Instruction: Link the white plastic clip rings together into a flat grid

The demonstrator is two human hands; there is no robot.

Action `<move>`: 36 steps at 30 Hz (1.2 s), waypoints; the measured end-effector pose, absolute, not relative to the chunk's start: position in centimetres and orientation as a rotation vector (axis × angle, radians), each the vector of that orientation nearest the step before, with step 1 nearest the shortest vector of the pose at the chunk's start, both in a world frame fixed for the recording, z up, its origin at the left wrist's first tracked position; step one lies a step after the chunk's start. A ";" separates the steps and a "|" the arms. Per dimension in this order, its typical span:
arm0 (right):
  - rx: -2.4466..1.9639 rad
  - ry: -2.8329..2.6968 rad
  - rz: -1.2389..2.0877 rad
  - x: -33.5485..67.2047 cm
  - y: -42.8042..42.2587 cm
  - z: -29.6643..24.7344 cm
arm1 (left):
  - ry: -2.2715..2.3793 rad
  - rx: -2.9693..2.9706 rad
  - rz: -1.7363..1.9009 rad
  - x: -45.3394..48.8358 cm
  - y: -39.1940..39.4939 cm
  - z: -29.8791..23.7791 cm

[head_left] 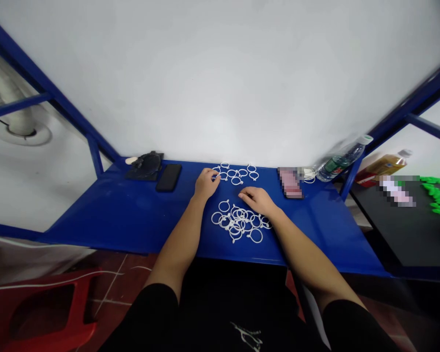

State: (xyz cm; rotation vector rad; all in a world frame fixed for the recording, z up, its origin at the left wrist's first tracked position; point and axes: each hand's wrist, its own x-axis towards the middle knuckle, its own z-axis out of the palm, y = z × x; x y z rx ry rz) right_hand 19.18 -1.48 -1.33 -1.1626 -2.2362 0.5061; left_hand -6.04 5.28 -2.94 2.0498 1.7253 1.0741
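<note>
White plastic rings, each with a small tab, lie in two groups on the blue table [139, 215]. My left hand [206, 184] is at the left end of the far group [236, 181], fingers bent and pinched at the edge of a white ring [216, 169]. Between the two groups, my right hand [257, 199] rests low over the table with its fingers curled together; whatever may be inside them is hidden. Just below it is the nearer group, an overlapping pile of white rings [256, 235]. My right wrist partly covers the rings at the pile's right end.
A black phone [168, 177] and a crumpled black bag [146, 165] lie at the back left. Back right are a blurred-out pink object [290, 183], a white cable [309, 174] and a clear bottle [342, 160]. Blue metal bars flank the table; a red stool [73, 313] stands lower left.
</note>
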 end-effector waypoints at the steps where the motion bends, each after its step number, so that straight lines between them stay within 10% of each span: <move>1: -1.160 -2.236 0.504 19.2 -1.5 -1.3 | 1.704 2.063 1.081 -6.0 5.1 -2.6; 11: -1.171 -2.233 0.522 19.0 -1.5 -1.2 | 1.207 2.193 0.420 -5.6 2.9 -1.4; 36: -1.223 -2.209 0.515 19.2 -1.3 -1.7 | 1.240 2.063 1.119 -2.3 2.8 -2.3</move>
